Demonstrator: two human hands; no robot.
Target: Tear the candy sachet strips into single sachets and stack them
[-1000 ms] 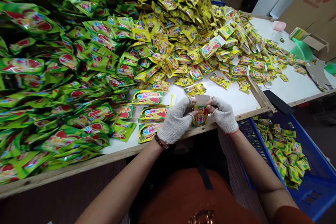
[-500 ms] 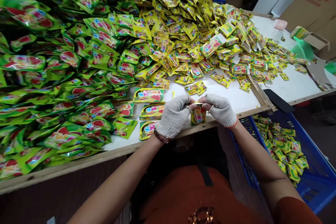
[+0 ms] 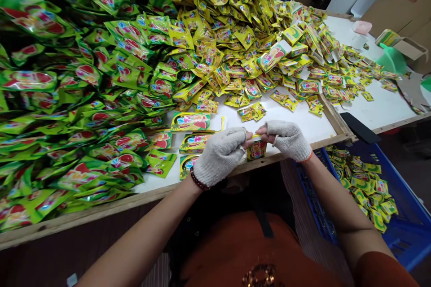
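Observation:
Both my hands wear white knitted gloves with bare fingertips. Between them, at the table's front edge, a small yellow and green candy box (image 3: 257, 150) stands upright. My left hand (image 3: 222, 154) has its fingers closed at the box's upper left side. From the other side my right hand (image 3: 287, 140) pinches the top right of the box; what its fingertips do at the flap is partly hidden. Left of the hands lie an upper flat candy box (image 3: 191, 122) with a white open flap, a middle box (image 3: 195, 142) and a lower box (image 3: 187, 167), the last two partly covered by my left hand.
Green candy packets (image 3: 101, 112) heap up on the left, and yellow packets (image 3: 215, 36) at the back. More boxes (image 3: 274, 56) lie on the pile. A wooden strip (image 3: 332, 116) divides the white table. Below right, a blue crate (image 3: 404, 228) holds small yellow boxes.
My left hand has shifted slightly down and left, and my right hand slightly right. The fingertips at the top of the box have changed position. More of the upper flat box's white flap shows.

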